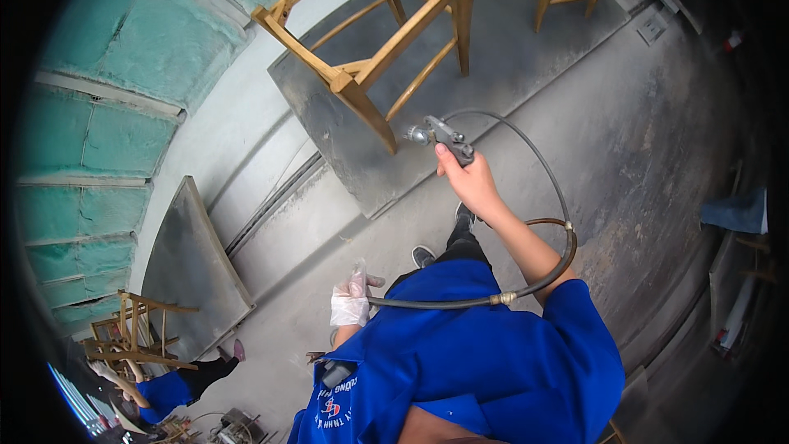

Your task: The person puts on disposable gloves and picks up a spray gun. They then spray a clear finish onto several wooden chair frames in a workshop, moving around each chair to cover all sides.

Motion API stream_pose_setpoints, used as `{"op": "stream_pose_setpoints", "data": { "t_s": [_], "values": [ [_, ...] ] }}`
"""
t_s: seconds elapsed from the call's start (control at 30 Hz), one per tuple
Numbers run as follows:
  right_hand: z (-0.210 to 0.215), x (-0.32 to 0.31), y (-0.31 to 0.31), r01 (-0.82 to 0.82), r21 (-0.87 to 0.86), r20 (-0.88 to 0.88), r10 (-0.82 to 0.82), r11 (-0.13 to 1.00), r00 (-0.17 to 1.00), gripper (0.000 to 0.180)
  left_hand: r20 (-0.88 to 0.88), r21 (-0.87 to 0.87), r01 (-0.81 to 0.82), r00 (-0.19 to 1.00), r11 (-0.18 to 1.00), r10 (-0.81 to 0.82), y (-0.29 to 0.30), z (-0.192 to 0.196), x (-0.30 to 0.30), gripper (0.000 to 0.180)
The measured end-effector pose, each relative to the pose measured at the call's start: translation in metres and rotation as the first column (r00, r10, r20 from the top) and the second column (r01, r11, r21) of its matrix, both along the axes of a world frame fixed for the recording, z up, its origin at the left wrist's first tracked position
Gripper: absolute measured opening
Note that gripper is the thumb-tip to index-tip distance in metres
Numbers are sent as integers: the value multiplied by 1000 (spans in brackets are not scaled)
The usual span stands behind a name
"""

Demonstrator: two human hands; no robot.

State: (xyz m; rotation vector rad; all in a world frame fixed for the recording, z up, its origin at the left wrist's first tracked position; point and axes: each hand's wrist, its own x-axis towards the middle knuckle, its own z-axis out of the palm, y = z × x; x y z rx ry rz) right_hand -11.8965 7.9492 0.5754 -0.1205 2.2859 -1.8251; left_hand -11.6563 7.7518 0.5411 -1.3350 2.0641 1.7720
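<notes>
Spray gun sits right of centre, gripped in the right hand and aimed left at the nearest leg of a wooden chair frame. Going from the left: green padded panels line the wall, and a grey board leans below them. Low in the corner another person in blue carries a second wooden frame. Nearer the middle, the left hand, in a thin clear glove, closes loosely round a dark hose, fingers curled over it. The hose runs right to a brass fitting, loops up past the right elbow and arcs back to the gun. The right hand is wrapped tight on the gun's handle. The chair frame stands on a grey sheet on the floor. A white rectangular outlet plate lies on the floor at upper right, with a small red and white object beyond it. A blue cloth hangs at the far right.
</notes>
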Motion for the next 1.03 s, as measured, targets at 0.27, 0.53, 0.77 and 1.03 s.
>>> {"op": "stream_pose_setpoints", "data": {
  "t_s": [0.27,0.53,0.77,1.03],
  "values": [
    [86,-29,5,-2,103,-275,30,995,961,38,-111,36,47,993,998,-43,-1,-5,-30,64],
    [79,-118,50,264,209,-376,-172,942,911,45,-69,133,63,996,989,-54,13,-10,-56,59],
    [90,-156,78,407,116,-460,-314,906,830,44,-314,191,-58,942,980,117,-23,-62,-112,62],
    [84,-154,85,389,99,-201,-365,916,909,34,-383,-670,38,837,741,-390,-189,14,-275,54]
  ]
}}
